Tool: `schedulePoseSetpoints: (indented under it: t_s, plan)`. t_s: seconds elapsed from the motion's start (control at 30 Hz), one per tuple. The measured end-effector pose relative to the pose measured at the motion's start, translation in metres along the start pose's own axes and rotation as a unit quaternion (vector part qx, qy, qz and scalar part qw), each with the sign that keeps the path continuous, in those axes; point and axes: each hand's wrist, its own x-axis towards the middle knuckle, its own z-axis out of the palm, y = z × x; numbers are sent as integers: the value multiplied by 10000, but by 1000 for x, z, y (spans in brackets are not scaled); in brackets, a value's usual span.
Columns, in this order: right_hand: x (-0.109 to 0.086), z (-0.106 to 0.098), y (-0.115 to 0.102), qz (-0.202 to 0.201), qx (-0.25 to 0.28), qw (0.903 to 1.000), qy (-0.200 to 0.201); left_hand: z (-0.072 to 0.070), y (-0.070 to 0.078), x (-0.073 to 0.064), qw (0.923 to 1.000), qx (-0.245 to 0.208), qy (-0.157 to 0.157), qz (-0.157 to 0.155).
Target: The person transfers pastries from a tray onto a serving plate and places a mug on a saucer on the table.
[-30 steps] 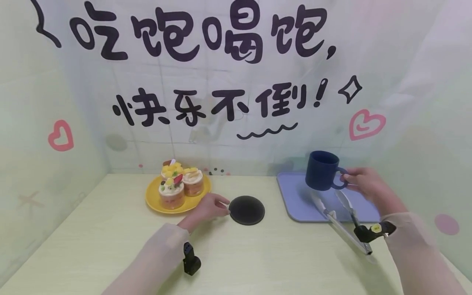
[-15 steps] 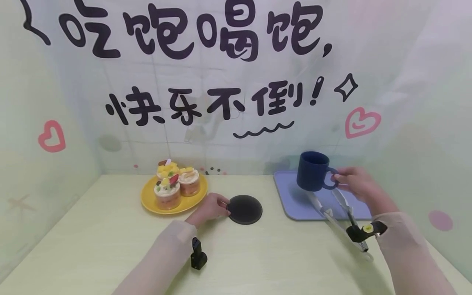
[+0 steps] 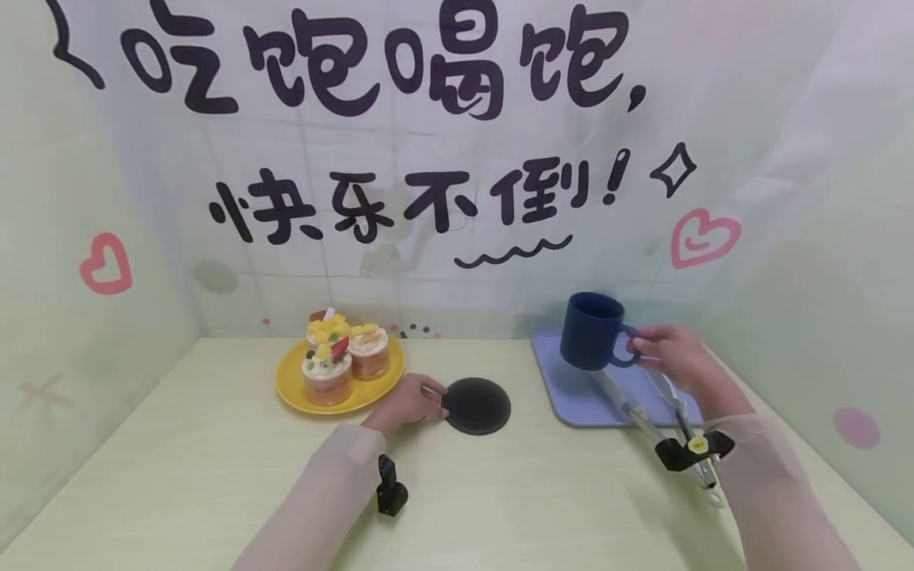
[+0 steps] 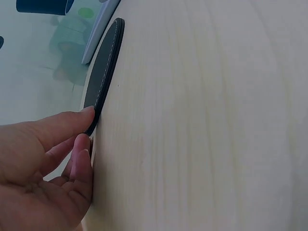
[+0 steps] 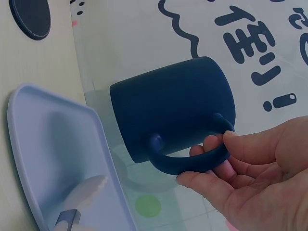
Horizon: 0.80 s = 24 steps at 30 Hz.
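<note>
My right hand (image 3: 674, 353) grips the handle of a dark blue mug (image 3: 591, 333). It holds the mug upright in the air above the left part of a lilac tray (image 3: 564, 406). In the right wrist view the thumb and fingers close round the handle of that mug (image 5: 173, 106). A round black coaster (image 3: 477, 406) with a stitched rim lies on the table. My left hand (image 3: 410, 400) pinches its left edge; in the left wrist view the thumb lies on top of the coaster (image 4: 105, 67), and the fingertips meet its rim from below.
Metal tongs (image 3: 646, 424) with pale tips lie partly on the tray, their end reaching over its front edge onto the table. At the left stands a yellow plate (image 3: 289, 390) bearing 3 dessert cups (image 3: 328, 381). A printed cloth backdrop (image 3: 428, 301) rises behind.
The right hand has carried the mug leftward over the tray. The left hand has stayed at the coaster's left edge, and the coaster has not visibly moved. The head view has shifted slightly.
</note>
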Motion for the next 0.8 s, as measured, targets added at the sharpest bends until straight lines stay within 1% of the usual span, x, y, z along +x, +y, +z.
schedulePoseSetpoints:
  t_s: [0.17,0.33,0.57,0.67,0.8]
  plan:
    - [0,6,-5,14,-10,10000,12,1,0,0,10000,35,4,-68]
    - [0,15,-7,-49,96,9998,-167,1,0,0,10000,73,27,-59]
    - [1,27,-13,78,-26,9996,-279,-1,2,-2,10000,66,37,-65]
    - [1,32,-16,124,3,9993,-349,-1,2,-3,10000,39,34,-69]
    - [0,37,-19,144,-112,9989,-425,-2,2,-4,10000,26,30,-59]
